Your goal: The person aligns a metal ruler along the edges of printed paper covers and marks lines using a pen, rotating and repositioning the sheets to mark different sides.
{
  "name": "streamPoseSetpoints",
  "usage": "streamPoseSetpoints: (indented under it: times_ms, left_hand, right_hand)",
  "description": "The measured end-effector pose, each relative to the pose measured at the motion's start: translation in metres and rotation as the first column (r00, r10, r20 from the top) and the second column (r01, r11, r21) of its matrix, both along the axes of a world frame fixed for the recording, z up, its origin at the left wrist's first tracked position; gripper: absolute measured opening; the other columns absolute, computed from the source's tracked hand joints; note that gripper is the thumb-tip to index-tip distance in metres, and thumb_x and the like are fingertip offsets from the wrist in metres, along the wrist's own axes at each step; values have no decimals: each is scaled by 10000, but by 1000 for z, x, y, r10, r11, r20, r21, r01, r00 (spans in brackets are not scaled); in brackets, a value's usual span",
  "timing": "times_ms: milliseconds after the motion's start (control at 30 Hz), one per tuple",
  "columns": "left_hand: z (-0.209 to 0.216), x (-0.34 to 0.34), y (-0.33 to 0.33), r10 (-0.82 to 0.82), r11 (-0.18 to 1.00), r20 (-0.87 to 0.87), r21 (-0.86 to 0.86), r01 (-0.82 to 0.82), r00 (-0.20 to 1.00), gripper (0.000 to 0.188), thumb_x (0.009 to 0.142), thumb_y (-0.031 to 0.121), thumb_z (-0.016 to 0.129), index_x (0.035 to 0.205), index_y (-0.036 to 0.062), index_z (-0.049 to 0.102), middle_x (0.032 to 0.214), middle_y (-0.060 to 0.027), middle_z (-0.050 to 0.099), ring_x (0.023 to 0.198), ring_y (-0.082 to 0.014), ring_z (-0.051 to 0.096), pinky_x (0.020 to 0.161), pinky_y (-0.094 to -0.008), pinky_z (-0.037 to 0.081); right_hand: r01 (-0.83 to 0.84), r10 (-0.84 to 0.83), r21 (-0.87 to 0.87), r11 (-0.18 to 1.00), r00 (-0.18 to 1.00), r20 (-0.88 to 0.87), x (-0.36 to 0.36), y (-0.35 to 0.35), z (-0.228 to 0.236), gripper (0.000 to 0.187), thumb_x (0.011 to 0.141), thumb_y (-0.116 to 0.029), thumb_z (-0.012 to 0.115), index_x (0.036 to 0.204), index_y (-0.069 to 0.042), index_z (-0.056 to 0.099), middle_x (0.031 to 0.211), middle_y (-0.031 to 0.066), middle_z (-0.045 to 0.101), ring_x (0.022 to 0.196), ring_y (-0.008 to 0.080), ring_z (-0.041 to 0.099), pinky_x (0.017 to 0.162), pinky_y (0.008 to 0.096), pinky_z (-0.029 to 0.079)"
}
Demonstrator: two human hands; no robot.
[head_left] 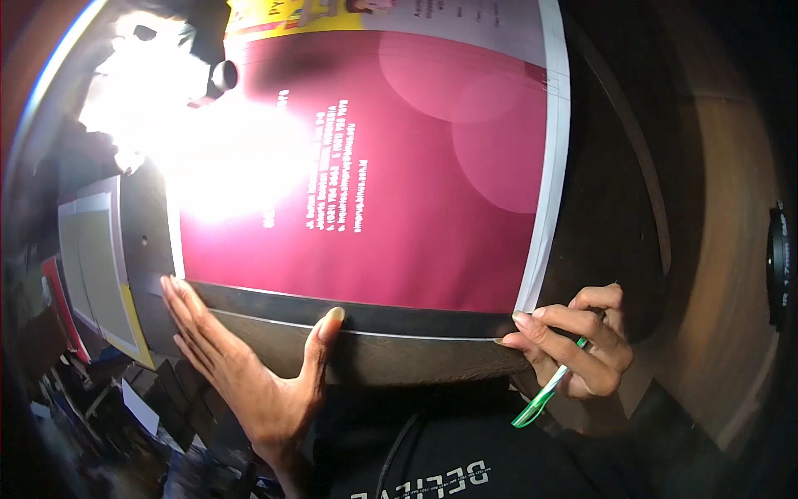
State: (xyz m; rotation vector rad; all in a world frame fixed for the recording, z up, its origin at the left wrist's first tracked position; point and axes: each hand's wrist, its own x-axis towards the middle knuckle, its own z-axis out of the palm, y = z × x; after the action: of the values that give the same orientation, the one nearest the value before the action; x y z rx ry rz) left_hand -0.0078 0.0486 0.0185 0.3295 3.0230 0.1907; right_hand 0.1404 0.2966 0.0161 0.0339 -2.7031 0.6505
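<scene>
A large magenta printed sheet [432, 216] with white margins lies on a dark tabletop. Along its near edge runs a black strip [399, 320] with a thin pale line on its near side; I cannot tell if it is a ruler. My left hand [258, 382] is spread at the strip's left end, fingertips by the sheet's near left corner and thumb on the strip. At the near right corner, my right hand [578, 341] pinches the edge between thumb and fingertips. A green-and-white pen [549, 395] is tucked among its fingers, pointing down and left.
A glaring lamp [158, 83] at the far left washes out part of the sheet. Left of the table stand pale boards [96, 258] and a clutter of dark and white pieces [141, 407]. A wooden surface [740, 208] shows at the right, with a black round object [777, 266] on the rim.
</scene>
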Motion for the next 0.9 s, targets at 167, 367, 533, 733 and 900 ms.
streamPoseSetpoints:
  times_ms: [167, 367, 533, 733, 900]
  left_hand:
    - [3, -6, 5, 28, 999, 71, 15, -29, 997, 1374, 674, 711, 776, 1552, -72, 67, 1622, -306, 85, 1528, -414, 77, 1213, -584, 79]
    - [5, -3, -2, 69, 989, 68, 130, -77, 995, 1419, 669, 748, 748, 1535, -116, 30, 1619, -329, 54, 1531, -417, 43, 1217, -575, 31]
    - [8, -6, -9, 35, 989, 143, 137, -55, 989, 1373, 744, 773, 658, 1522, -147, 0, 1619, -335, -4, 1536, -406, -23, 1204, -598, -21]
    - [11, -8, -12, 39, 979, 213, 188, -80, 976, 1342, 749, 749, 672, 1510, -148, 26, 1598, -359, 34, 1525, -445, -36, 1189, -637, -7]
    - [10, -9, -13, 40, 974, 201, 211, -83, 979, 1340, 746, 720, 693, 1510, -145, 11, 1598, -361, 20, 1524, -452, -27, 1183, -647, 8]
  right_hand:
    - [106, -79, -129, 986, 977, 199, -18, 8, 39, 224, 840, -278, 710, 920, -70, 740, 936, 82, 629, 868, 230, 507, 797, 377, 402]
    - [-60, 227, -854, 517, 972, 69, -87, -10, 33, 594, 1035, -532, 228, 1083, -34, 549, 1005, 140, 583, 905, 223, 600, 838, 377, 509]
    - [-97, 428, -857, 506, 891, 152, -169, -82, 22, 92, 950, -30, 662, 1013, 32, 686, 1035, 125, 707, 1021, 186, 683, 898, 350, 563]
    - [-247, 461, -721, 647, 880, 112, -209, -113, -14, 122, 915, -90, 714, 1018, -33, 745, 955, 75, 763, 827, 106, 702, 749, 263, 555]
    - [-194, 405, -746, 637, 907, 111, -209, -117, -16, 111, 903, -88, 725, 996, -28, 738, 902, 82, 759, 773, 114, 692, 713, 282, 547]
